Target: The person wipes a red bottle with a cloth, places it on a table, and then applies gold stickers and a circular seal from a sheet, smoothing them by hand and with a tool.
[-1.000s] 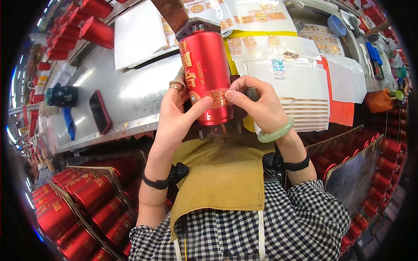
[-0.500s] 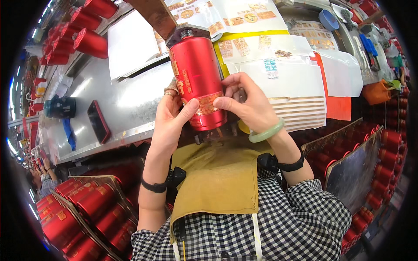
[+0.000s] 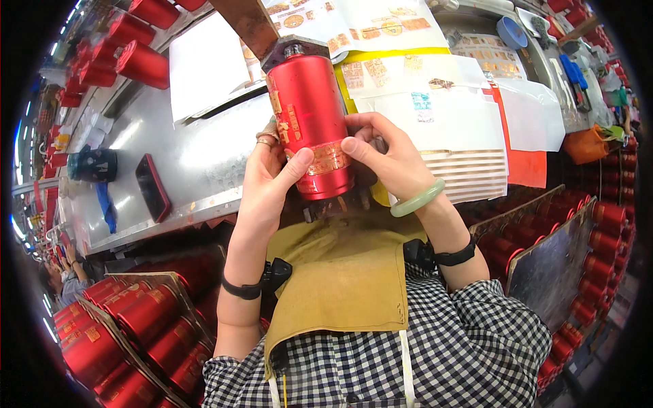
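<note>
A shiny red bottle [image 3: 306, 102] lies in front of me, its dark neck pointing away against a worn bracket [image 3: 289, 51]. Gold decals run down its left side, and a gold patterned band [image 3: 328, 159] crosses its lower part. My left hand [image 3: 266, 178] grips the bottle's left side, with the thumb on the left end of the band and the other fingers partly hidden behind. On the right side, my right hand [image 3: 393, 155] curls its fingers against the bottle, thumb tip near the band's upper right edge. The bottle's underside is out of sight.
Gold-printed decal sheets [image 3: 388, 27] and white papers [image 3: 442, 122] cover the bench to the right. A phone [image 3: 153, 189] and a dark teal cup [image 3: 94, 165] are at left. Racks of red bottles [image 3: 146, 309] flank me; more red bottles [image 3: 143, 64] stand far left.
My right thumb has slid slightly right and up along the gold band, away from the left thumb. The bottle has shifted only a little; my left hand stays about where it was.
</note>
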The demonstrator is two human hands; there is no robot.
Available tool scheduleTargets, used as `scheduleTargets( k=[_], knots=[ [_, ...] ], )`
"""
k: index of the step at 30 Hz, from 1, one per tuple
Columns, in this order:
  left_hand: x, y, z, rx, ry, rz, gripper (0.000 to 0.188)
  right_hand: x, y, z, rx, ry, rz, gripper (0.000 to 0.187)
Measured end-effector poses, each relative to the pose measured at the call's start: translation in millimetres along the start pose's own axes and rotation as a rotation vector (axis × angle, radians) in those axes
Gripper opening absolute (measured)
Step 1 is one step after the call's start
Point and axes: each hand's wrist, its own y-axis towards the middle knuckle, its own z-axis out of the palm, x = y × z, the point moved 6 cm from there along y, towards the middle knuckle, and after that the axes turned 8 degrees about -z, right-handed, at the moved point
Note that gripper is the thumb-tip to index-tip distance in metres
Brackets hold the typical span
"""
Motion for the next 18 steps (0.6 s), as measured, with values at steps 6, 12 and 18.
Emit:
scheduleTargets(
  k=[6, 12, 18],
  knots=[
    [0.6, -1.7, 0.4, 0.006, -0.013, 0.041, 0.072, 15.4, -8.2, -11.3, -0.082, 0.179, 0.005, 0.044],
    [-4.2, -4.9, 10.4, -0.041, 0.022, 0.064, 0.068, 60.8, -20.9, -5.5, -0.227, 0.104, -0.261, 0.027],
    [-9.2, -12.0, 10.4, -0.118, 0.022, 0.103, 0.066, 31.6, -18.6, -21.6, -0.285, -0.364, -0.262, 0.023]
  ],
)
